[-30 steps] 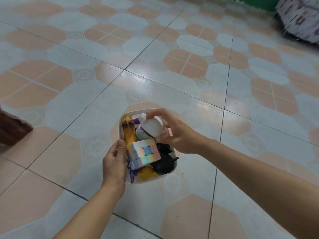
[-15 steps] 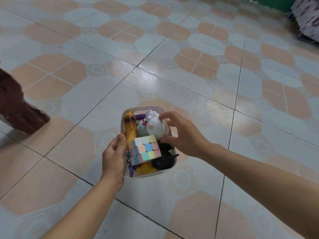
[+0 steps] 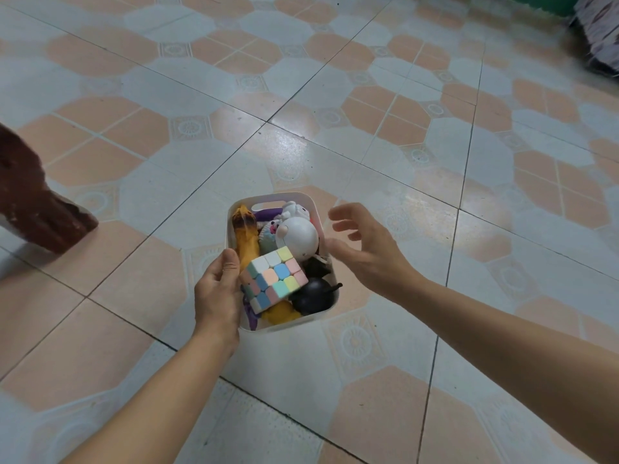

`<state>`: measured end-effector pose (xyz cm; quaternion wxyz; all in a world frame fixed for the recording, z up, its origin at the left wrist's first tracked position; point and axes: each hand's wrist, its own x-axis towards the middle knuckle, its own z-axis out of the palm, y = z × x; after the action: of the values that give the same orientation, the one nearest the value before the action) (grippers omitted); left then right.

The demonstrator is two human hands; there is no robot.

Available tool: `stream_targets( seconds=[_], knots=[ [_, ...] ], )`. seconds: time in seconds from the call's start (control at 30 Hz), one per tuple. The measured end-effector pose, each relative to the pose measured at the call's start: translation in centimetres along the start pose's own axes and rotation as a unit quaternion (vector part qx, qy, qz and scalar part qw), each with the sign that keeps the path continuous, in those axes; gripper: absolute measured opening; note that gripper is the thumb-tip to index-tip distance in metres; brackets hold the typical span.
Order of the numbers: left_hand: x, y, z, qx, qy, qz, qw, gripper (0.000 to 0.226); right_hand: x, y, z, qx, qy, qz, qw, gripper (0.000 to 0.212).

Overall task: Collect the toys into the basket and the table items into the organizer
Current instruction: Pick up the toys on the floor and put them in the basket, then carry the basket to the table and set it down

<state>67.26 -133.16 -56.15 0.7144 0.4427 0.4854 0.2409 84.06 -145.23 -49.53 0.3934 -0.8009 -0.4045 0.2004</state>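
A small white basket full of toys is held above the tiled floor. My left hand grips its left rim, thumb over the edge. Inside lie a pastel puzzle cube, a round white toy, a yellow rubber chicken, a black round toy and a small pale plush. My right hand hovers just right of the basket, fingers spread and relaxed, holding nothing.
A dark brown wooden furniture leg stands on the floor at the left. A patterned fabric object sits at the far top right. Orange and white tiled floor stretches ahead.
My right hand set the round white toy into the basket, let go and drew back to the right. My left hand kept its hold on the basket.
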Motion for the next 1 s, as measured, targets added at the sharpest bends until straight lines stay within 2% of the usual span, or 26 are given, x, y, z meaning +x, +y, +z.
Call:
stream_targets(
  seconds=[0.07, 0.13, 0.23, 0.4, 0.57, 0.7, 1.0],
  knots=[
    [0.1, 0.1, 0.3, 0.001, -0.001, 0.0, 1.0, 0.049, 0.3, 0.1, 0.2, 0.045, -0.012, 0.078, 0.996, 0.041],
    [0.2, 0.2, 0.6, 0.002, -0.001, 0.002, 1.0, 0.047, 0.6, 0.3, 0.5, 0.091, -0.062, 0.155, 0.982, 0.044],
    [0.3, 1.0, 1.0, -0.002, -0.009, 0.001, 1.0, 0.043, 1.0, 0.0, 0.9, 0.133, -0.123, 0.204, 0.962, 0.035],
    [-0.5, 5.1, 0.3, -0.019, -0.007, -0.01, 1.0, 0.041, 2.4, -4.2, -0.3, 0.146, -0.123, 0.221, 0.957, 0.029],
    [-3.5, 12.2, -1.3, -0.036, 0.017, -0.019, 0.999, 0.034, 3.1, -12.0, -2.6, 0.163, -0.131, 0.216, 0.954, 0.025],
    [-7.1, 19.2, -4.1, -0.035, 0.036, -0.017, 0.999, 0.032, 3.1, -20.0, -4.4, 0.173, -0.17, 0.227, 0.943, 0.032],
    [-17.5, 36.3, -13.2, -0.067, 0.086, 0.009, 0.994, 0.029, 3.2, -41.5, -6.5, 0.165, -0.257, 0.212, 0.928, 0.025]
  ],
)
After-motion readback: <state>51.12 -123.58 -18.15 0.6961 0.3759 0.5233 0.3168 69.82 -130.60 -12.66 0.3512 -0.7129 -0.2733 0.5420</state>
